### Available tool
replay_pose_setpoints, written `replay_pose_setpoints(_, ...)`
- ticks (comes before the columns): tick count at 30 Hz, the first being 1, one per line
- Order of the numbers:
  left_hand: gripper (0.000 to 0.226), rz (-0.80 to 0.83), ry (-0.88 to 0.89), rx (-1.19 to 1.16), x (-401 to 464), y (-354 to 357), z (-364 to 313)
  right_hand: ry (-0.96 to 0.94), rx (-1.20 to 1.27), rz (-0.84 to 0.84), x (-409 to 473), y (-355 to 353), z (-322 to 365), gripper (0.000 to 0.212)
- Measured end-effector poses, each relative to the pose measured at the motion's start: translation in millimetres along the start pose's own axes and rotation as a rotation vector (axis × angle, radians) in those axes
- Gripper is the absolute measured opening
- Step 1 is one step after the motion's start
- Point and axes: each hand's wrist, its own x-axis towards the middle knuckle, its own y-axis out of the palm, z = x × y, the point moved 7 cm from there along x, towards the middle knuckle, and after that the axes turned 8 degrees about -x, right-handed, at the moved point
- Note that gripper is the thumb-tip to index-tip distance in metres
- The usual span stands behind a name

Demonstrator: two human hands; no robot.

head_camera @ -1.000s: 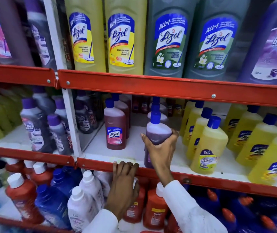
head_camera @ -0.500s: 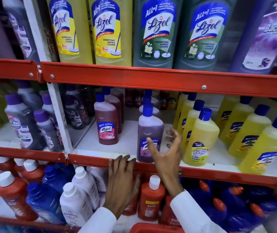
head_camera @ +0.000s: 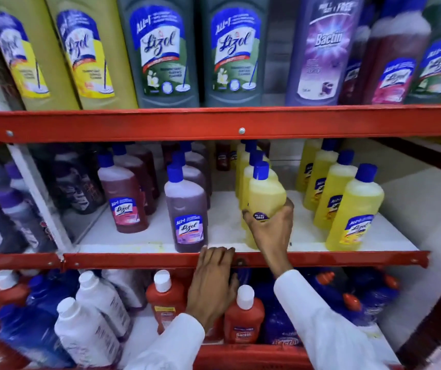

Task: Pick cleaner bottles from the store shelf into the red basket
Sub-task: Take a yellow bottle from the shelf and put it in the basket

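My right hand (head_camera: 271, 231) is wrapped around the lower body of a yellow cleaner bottle (head_camera: 266, 198) with a blue cap, at the front of its row on the middle shelf. The bottle stands nearly upright. To its left stands the purple Lizol bottle (head_camera: 187, 214) near the shelf's front edge, untouched. My left hand (head_camera: 212, 287) rests with its fingertips hooked over the red front rail (head_camera: 133, 260) of the middle shelf, holding no bottle. A strip of the red basket's rim (head_camera: 251, 353) shows at the bottom of the view.
More yellow bottles (head_camera: 353, 209) stand to the right, and brown-red Lizol bottles (head_camera: 123, 198) to the left. Large bottles fill the top shelf behind its red rail (head_camera: 240, 124). Orange, white and blue bottles crowd the bottom shelf under my hands.
My right hand set the purple bottle on the shelf, let go of it, moved right and closed on the front yellow bottle. My left hand stayed on the rail. The view shifted right.
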Motion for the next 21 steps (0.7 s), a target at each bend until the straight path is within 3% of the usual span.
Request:
replay_pose_setpoints(3,0.059,0.004,-0.027,-0.037,-2.8,1.3,-0.5,-0.045,0.074,0.108,14.8,-0.9,2.3,0.089)
replay_pose_setpoints(14,0.06,-0.001,-0.084,-0.097,-4.5,0.9,-5.1,-0.137,0.444,0.187,2.7,-61.5,38.7,0.071)
replay_pose_setpoints(17,0.06,0.001,-0.085,-0.108,-4.0,2.7,-3.2,-0.091,0.842,0.439,5.5,-57.2,39.4,0.058)
replay_pose_setpoints(21,0.052,0.023,-0.083,-0.081,0.6,8.4,1.5,0.028,1.488,1.06,-16.5,-49.3,68.7,0.078)
